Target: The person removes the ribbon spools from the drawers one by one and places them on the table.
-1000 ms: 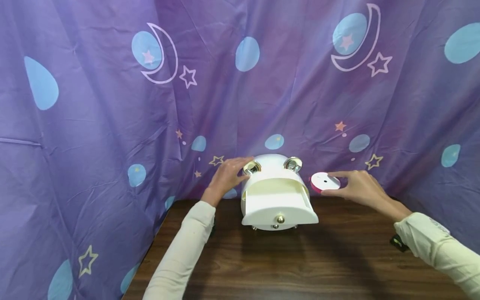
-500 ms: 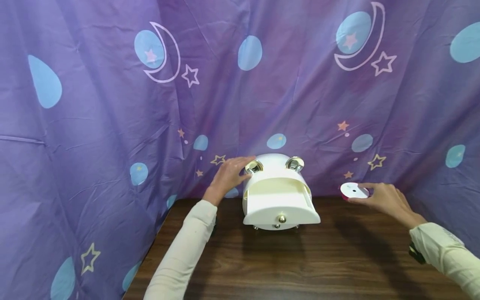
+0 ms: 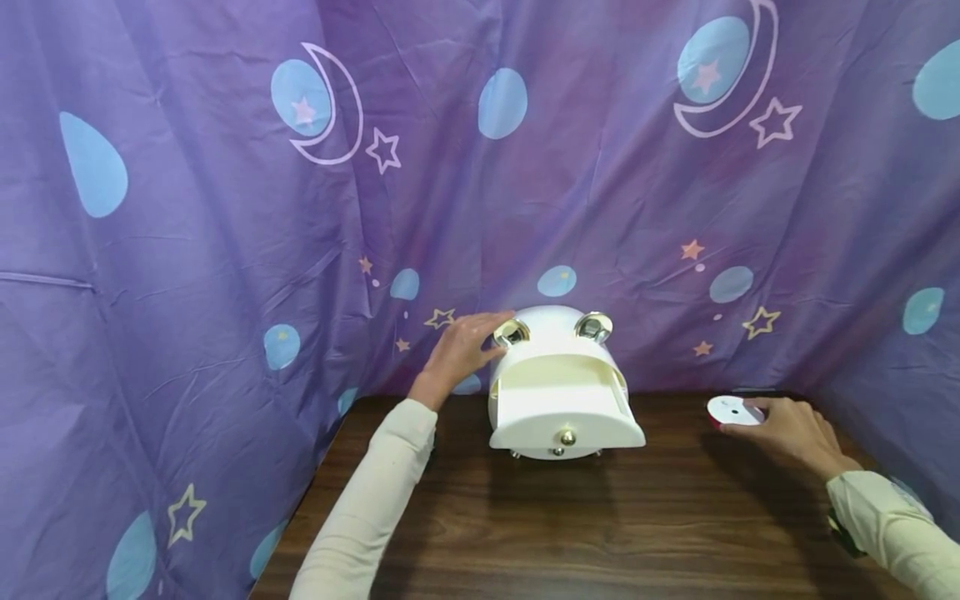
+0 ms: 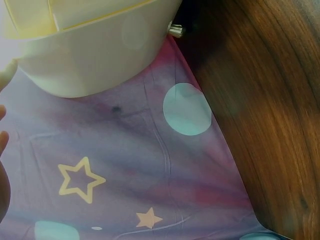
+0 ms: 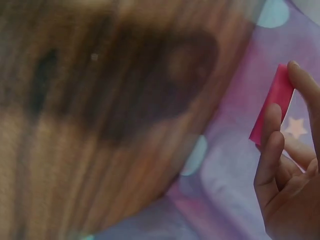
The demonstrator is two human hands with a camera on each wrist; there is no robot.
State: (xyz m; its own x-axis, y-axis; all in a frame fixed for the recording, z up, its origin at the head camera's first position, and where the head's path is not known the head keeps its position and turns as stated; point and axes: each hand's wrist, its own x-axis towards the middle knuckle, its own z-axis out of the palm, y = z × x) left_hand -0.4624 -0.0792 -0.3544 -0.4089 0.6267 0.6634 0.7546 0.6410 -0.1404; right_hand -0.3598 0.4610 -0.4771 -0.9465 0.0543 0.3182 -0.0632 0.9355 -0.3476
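A white drawer box (image 3: 551, 321) with two shiny round ring-shaped pieces on top stands on the brown wooden table. Its curved drawer (image 3: 566, 429), with a gold knob, is pulled out. My left hand (image 3: 463, 346) rests against the box's left side by the left ring piece, thumb and fingers apart; the left wrist view shows a fingertip (image 4: 9, 72) at the box wall. Well to the right, my right hand (image 3: 787, 432) pinches a ribbon spool (image 3: 731, 410) between thumb and fingers, above the table's far right part. The spool has white faces and a pink ribbon edge (image 5: 274, 102).
A purple curtain (image 3: 420, 208) with moons and stars hangs behind and along the sides of the table (image 3: 600, 533). The table's far edge runs just behind the box. Wood lies bare between the box and my right hand.
My right hand has carried the ribbon spool rightward and down, away from the box towards the table's far right. My left hand has stayed at the box, and the drawer remains out.
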